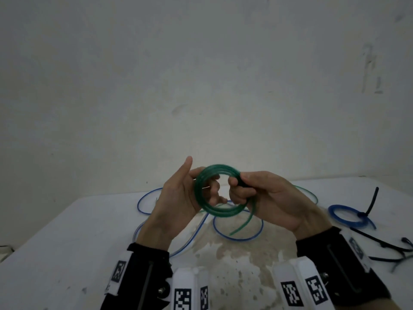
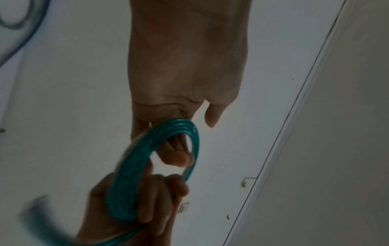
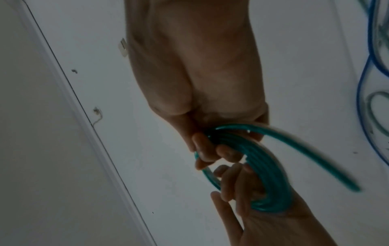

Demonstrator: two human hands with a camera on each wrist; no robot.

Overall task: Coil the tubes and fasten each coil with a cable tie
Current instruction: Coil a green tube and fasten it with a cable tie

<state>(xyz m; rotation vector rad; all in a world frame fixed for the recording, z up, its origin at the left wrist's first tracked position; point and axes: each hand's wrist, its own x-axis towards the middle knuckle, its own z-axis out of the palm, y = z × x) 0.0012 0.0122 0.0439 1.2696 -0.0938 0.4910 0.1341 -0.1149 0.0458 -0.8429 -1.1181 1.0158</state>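
A green tube coil (image 1: 220,168) of several turns is held up above the white table (image 1: 67,253) by both hands. My left hand (image 1: 181,195) has its fingers curled through the coil's left side and its thumb sticks up. My right hand (image 1: 259,193) grips the right side in a closed fist. The tube's loose green end (image 1: 245,220) hangs down below the right hand. In the left wrist view the coil (image 2: 134,166) runs over the left fingers (image 2: 176,158). The right wrist view has the right fingers (image 3: 210,149) clamped on the coil (image 3: 267,174).
A loose blue tube (image 1: 237,238) sprawls in loops on the table under the hands. At the right lies a blue coil (image 1: 342,218) bound with a black cable tie, and several black cable ties (image 1: 380,242) lie near it. A stained patch marks the table's middle.
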